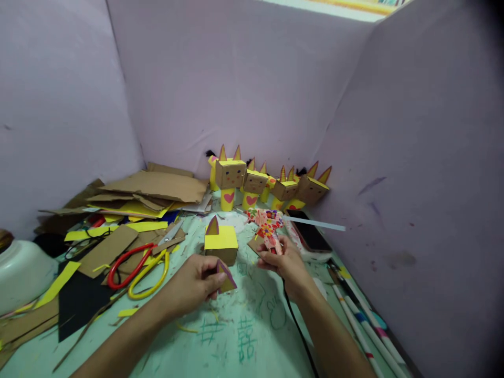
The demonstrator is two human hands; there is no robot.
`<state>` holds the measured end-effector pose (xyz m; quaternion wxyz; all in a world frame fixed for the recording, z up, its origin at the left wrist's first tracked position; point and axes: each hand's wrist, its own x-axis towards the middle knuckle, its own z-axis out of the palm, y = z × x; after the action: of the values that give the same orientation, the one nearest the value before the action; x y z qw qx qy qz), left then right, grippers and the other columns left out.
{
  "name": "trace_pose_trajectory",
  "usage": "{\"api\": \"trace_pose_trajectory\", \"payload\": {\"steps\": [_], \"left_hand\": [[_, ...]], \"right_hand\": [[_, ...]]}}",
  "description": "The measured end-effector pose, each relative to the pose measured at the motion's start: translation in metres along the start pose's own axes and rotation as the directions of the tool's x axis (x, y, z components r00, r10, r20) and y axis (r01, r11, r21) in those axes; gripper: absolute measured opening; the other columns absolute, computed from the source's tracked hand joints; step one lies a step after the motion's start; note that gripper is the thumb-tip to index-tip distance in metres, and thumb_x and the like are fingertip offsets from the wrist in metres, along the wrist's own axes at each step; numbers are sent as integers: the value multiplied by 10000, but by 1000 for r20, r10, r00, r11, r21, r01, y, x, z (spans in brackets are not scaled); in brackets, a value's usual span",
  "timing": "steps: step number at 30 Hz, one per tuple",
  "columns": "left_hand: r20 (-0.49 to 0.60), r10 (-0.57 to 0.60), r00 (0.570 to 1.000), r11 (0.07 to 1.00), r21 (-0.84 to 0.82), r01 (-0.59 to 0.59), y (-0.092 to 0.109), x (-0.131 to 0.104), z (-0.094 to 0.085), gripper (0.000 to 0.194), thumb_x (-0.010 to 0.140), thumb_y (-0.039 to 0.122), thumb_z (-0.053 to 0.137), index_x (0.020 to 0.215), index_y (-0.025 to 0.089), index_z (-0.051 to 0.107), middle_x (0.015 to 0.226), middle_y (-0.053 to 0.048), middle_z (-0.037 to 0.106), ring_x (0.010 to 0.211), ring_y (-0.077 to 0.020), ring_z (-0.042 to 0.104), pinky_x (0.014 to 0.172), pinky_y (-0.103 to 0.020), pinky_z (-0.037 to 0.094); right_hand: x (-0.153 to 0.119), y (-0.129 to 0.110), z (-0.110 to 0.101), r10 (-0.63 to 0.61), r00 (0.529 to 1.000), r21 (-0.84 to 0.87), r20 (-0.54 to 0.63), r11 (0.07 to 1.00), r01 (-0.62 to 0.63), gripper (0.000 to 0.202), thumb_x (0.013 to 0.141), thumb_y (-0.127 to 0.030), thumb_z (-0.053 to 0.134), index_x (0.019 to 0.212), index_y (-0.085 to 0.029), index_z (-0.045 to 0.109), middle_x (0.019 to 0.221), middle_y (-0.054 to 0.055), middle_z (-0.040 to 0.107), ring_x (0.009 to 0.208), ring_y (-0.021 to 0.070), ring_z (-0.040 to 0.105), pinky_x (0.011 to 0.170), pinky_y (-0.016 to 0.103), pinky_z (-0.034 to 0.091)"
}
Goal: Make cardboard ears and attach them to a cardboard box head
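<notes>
My left hand (207,281) pinches a small cardboard triangle (227,279) with a purple edge, shaped like an ear. In my right hand (284,262) is a hot glue gun (268,226) with a flowered pattern. A pale glue stick (315,223) sticks out of its back, and its black cord (297,320) runs down toward me. Between the hands, slightly farther off, sits a small cardboard box (221,247) with a yellow top and one triangular ear (213,226) standing on it. A brown cardboard piece (255,244) shows beside the glue gun; whether my right hand holds it I cannot tell.
Several cardboard animal figures (230,176) stand along the back wall. Stacked cardboard (157,186) and scissors (145,265) with red and yellow handles lie left, near a white rounded object (23,275). At right are a phone (311,231) and several striped sticks (366,325).
</notes>
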<state>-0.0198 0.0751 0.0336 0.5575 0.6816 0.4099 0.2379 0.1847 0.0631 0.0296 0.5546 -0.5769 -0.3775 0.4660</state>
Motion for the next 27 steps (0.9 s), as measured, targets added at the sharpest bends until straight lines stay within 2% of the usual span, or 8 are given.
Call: {"api": "trace_pose_trajectory", "payload": {"steps": [2,4,7,9,14,20,25,27], "left_hand": [[-35,-31,999,999,-27,30,3,1,0,218,688,379,559,709,163,587,469,60,494,419,-88,416,456,-219,310],[-66,-63,996,996,-69,58,5,2,4,187,644,355,574,659,171,548,459,64,479,405,-86,410,437,-216,305],[-51,-89,995,991,-101,83,-1,3,20,145,628,299,567,599,179,492,471,61,459,407,-82,400,432,-216,305],[-46,-113,993,985,-134,106,-10,2,35,101,643,265,530,602,182,490,497,57,451,432,-91,404,432,-217,308],[22,27,999,999,16,-27,-34,-1,61,75,649,168,541,581,159,570,538,38,480,555,-117,454,523,-228,325],[85,116,990,990,73,-122,-46,3,57,81,675,179,568,603,156,598,580,35,488,568,-106,440,538,-219,300],[107,165,980,986,-5,-166,-55,6,55,97,695,219,591,637,150,626,583,42,487,540,-88,432,506,-191,298],[98,187,977,982,-13,-187,-58,7,55,126,710,241,597,644,140,635,577,43,484,531,-81,428,489,-181,290]], "right_hand": [[-2,-2,-1,-44,999,22,12,999,44,432,534,-233,712,901,-201,485,780,-8,661,419,64,457,384,187,390],[-2,-2,-5,-73,996,23,42,997,72,374,566,-291,721,871,-176,537,667,-18,633,375,48,354,345,175,258],[-2,1,-15,-103,990,21,92,995,102,324,667,-445,673,751,-140,603,516,-23,544,369,55,325,367,197,190],[0,2,-22,-111,986,37,124,994,107,357,714,-492,640,771,-140,623,496,-17,536,393,78,371,389,207,219],[7,-4,-29,-90,986,28,140,996,87,322,664,-359,732,907,-186,613,642,10,641,516,120,492,467,217,352],[16,-5,-20,-101,974,-2,203,995,104,269,653,-286,725,889,-201,628,648,-2,631,538,120,508,467,204,353],[21,-13,-14,-67,944,-65,322,994,92,435,684,-402,719,1045,-186,604,893,84,659,626,158,596,400,186,364],[23,-15,-12,-87,941,-44,328,993,107,453,678,-428,725,1043,-189,603,828,62,643,547,127,561,362,166,331]]}}
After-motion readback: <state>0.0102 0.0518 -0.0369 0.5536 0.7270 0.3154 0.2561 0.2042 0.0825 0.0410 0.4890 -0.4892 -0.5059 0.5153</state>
